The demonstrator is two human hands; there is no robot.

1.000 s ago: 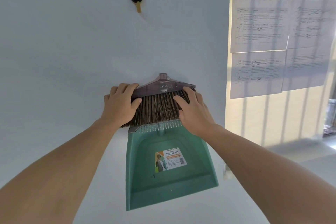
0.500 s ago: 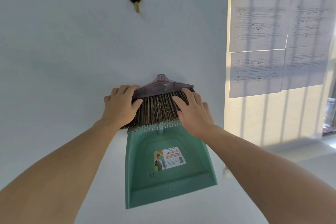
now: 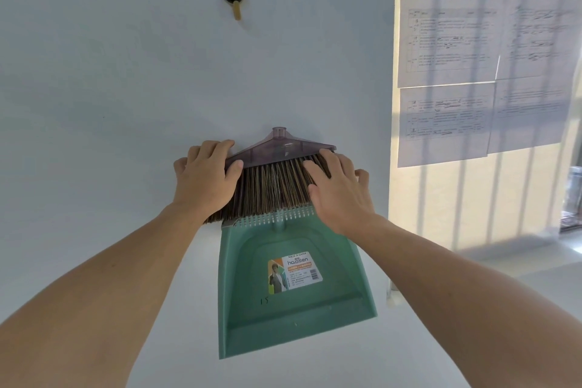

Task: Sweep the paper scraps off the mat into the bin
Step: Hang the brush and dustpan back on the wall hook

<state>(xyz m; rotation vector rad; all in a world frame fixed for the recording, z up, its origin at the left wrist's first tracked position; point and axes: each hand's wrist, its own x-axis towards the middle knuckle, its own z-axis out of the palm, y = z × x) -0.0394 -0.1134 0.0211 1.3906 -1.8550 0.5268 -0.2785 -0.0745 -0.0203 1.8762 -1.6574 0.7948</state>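
The broom [image 3: 274, 189] sat bristles-down against the white wall [image 3: 110, 88], its bristle tips touching the comb edge of the green dustpan [image 3: 293, 309], which lay flat against the wall just below. The left hand [image 3: 204, 179] gripped the broom's left end, fingers curled over the clear cap and thumb on its front. The right hand [image 3: 340, 195] pressed on the right-side bristles with fingers spread.
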